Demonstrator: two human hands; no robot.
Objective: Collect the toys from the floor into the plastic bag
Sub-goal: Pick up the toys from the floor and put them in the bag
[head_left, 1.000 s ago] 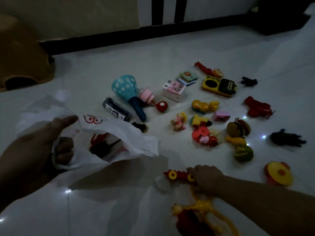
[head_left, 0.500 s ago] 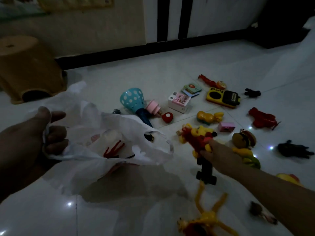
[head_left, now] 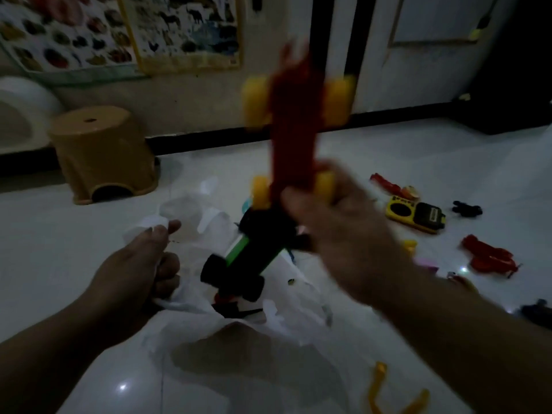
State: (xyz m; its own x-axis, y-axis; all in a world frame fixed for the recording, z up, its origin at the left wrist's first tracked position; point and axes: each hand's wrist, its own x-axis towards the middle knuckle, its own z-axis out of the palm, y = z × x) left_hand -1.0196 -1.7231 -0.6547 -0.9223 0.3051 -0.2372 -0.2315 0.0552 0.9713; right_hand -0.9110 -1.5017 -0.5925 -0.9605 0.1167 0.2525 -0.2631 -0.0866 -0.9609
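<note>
White tiled floor (head_left: 388, 162) across most of the view, dim, with small glints of light. Pale wall behind, two posters (head_left: 125, 28) of animal pictures on the left, dark vertical strips to the right of them. Brown plastic stool (head_left: 101, 153) on the floor near the wall, left of centre, a white rounded thing beside it at the frame edge, too cut off to name.

White plastic bag (head_left: 209, 222) crumpled on the floor at centre, mouth open upward, dark and red shapes just visible inside. Left hand (head_left: 140, 273) closed on the bag's left rim, thumb pressing the plastic against curled fingers. Right hand (head_left: 337, 234) raised above the bag's right side, clenched around two toys at once, blurred. Red truck (head_left: 294, 121) with yellow wheels standing upright out of the top of the fist. Black and green car (head_left: 245, 258) hanging down and leftward from the same fist, its lower end directly over the bag's mouth; touching the plastic or not, cannot tell.

More toys spread over the floor to the right, well apart from the bag: yellow radio (head_left: 415, 215), red figure (head_left: 487, 258) nearer the edge, slim red piece (head_left: 386, 183) beyond the radio, small black figure (head_left: 466, 209) to the radio's right. Yellow legs (head_left: 385, 392) of another toy at the bottom edge, under the right forearm.
</note>
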